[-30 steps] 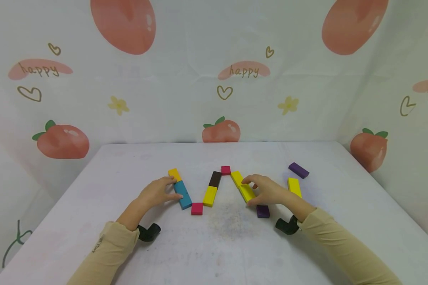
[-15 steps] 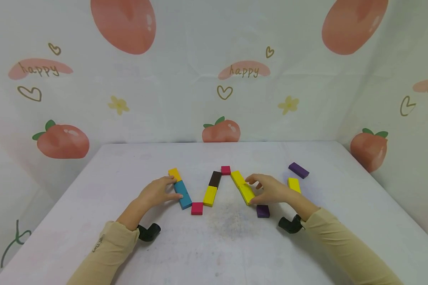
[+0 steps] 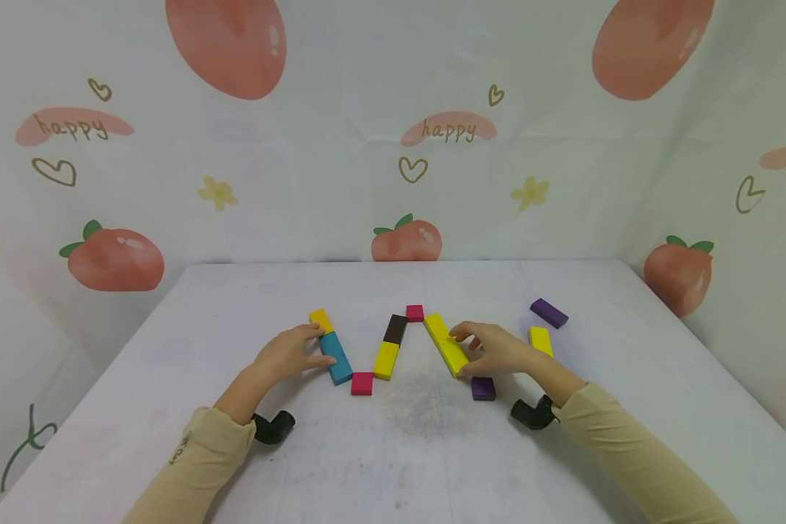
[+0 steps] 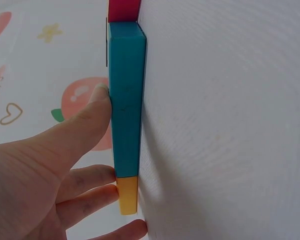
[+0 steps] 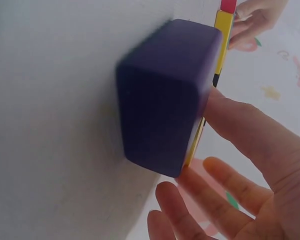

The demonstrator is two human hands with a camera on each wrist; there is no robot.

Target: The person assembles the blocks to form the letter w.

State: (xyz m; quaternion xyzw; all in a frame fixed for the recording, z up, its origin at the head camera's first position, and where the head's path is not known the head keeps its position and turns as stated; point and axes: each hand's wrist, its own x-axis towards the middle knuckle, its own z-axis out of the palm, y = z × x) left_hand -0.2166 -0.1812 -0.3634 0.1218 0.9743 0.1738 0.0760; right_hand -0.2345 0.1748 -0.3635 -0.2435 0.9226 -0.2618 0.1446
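My left hand (image 3: 287, 354) rests lightly on a blue block (image 3: 337, 362) and an orange block (image 3: 324, 321) that lie end to end. In the left wrist view its thumb touches the blue block's edge and its fingers reach the joint with the orange one. Two yellow blocks form a slanted row; my right hand (image 3: 498, 349) touches the nearer yellow block (image 3: 452, 353), thumb at its near end and a fingertip further up. A small purple block (image 3: 483, 389) lies by that near end and hides much of the row in the right wrist view.
Between the hands lie a red block (image 3: 362, 383), a yellow block (image 3: 386, 361), a dark brown block (image 3: 395, 330) and a far red block (image 3: 415, 314), continuing the zigzag. A long purple block (image 3: 549, 314) and another yellow block (image 3: 540, 340) lie to the right.
My right hand has shifted slightly to the right. The nearer yellow block has turned a little and now lines up with the far one. My left hand stays in place.
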